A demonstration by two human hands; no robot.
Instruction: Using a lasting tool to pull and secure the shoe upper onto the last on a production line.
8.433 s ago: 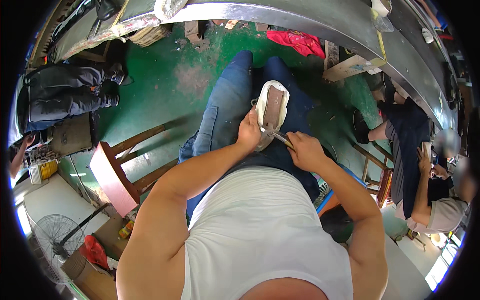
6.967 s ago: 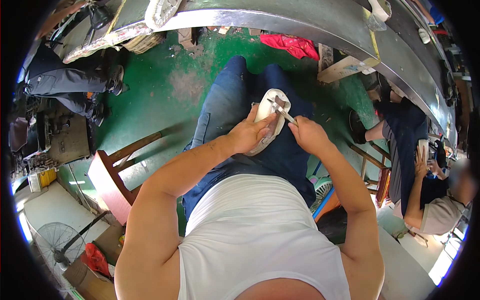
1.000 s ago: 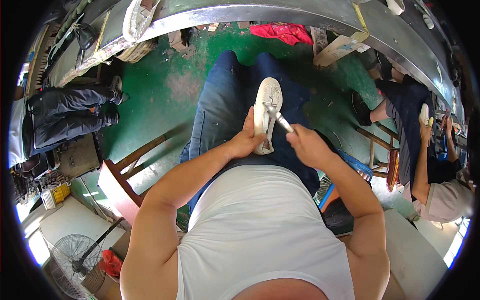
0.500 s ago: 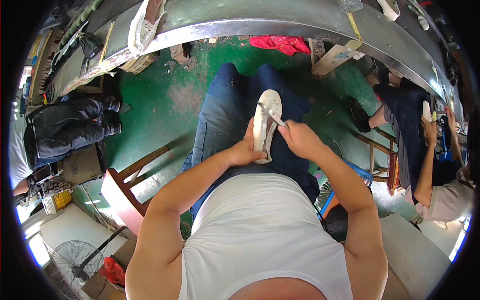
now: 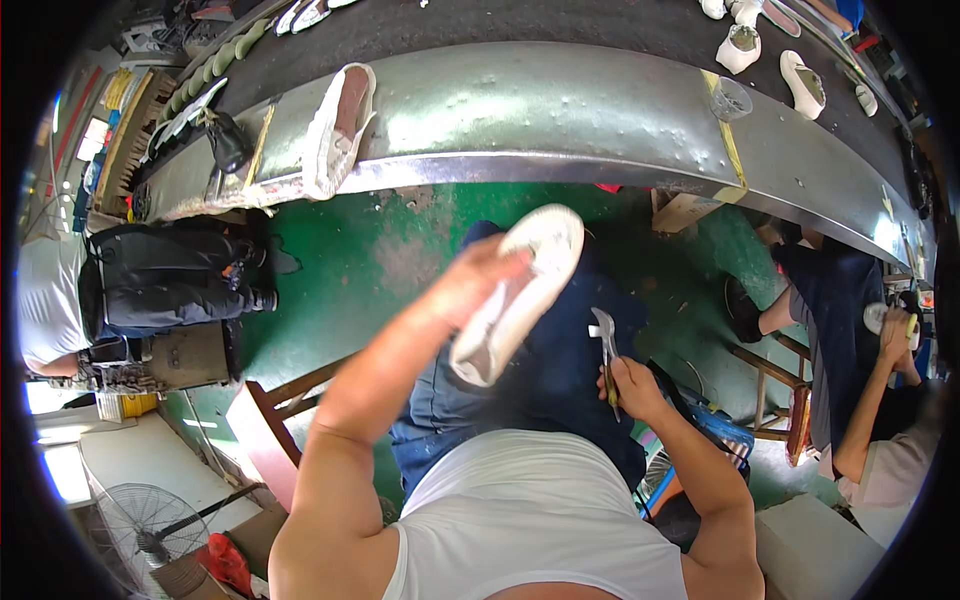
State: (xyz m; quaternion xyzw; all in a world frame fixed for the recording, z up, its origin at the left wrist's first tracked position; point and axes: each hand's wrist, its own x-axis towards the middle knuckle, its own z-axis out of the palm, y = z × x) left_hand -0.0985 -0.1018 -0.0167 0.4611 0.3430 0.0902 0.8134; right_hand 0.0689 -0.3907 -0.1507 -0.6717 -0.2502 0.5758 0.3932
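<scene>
My left hand (image 5: 478,285) is closed around a white shoe (image 5: 545,285), lifted in front of my lap and tilted with one end up to the right. My fingers cover part of its middle, and motion blurs the hand and forearm. My right hand (image 5: 632,388) grips metal lasting pincers (image 5: 607,350) by their handles above my right thigh. The pincers' silver head points away from me, apart from the shoe. Another white shoe (image 5: 340,130), brownish inside, lies on the edge of the metal-topped bench (image 5: 520,110).
More white shoes (image 5: 740,48) stand at the bench's far right, near a clear plastic cup (image 5: 730,100). A co-worker (image 5: 870,400) sits at right on a wooden stool; another person (image 5: 170,290) is at left. A wooden stool (image 5: 262,425) and a fan (image 5: 150,540) are at lower left.
My left hand has raised the shoe from my lap and turned it. My right hand has drawn the pincers away from the shoe, down and to the right. The view has tilted toward the bench.
</scene>
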